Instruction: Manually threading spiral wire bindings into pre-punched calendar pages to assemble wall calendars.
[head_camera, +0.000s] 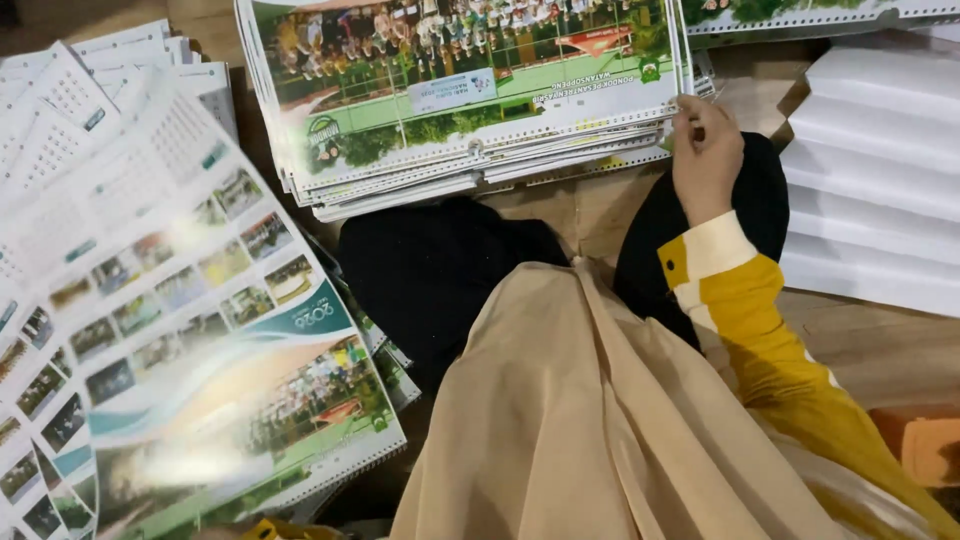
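Sorting in hand: the right hand (706, 155) rests its fingertips on the near right corner of a stack of punched calendar sheets (470, 100), fingers bent down onto the top sheet's edge; I judge it is lifting or squaring one sheet, though no sheet is clearly pinched between the fingers
Where the stack lies: on the floor ahead of the person's knees, its punched edge toward them, its top sheet a group photo on green
Seemingly done: a loose fan of glossy calendar pages (170, 330) lies spread at the left, many sheets already laid out overlapping
Seemingly left: the stack under the hand looks thick, and a further pile (800, 15) shows at the top right
Nearby: white stacked paper blocks (880, 170) at the right, just beside the yellow sleeve (770, 340)
Hidden: the left hand is out of view, so its grip cannot be told; the beige garment (580, 420) covers the lap
Hard to make out: glare washes the fanned pages; an orange thing (930, 450) at the right edge is cut off
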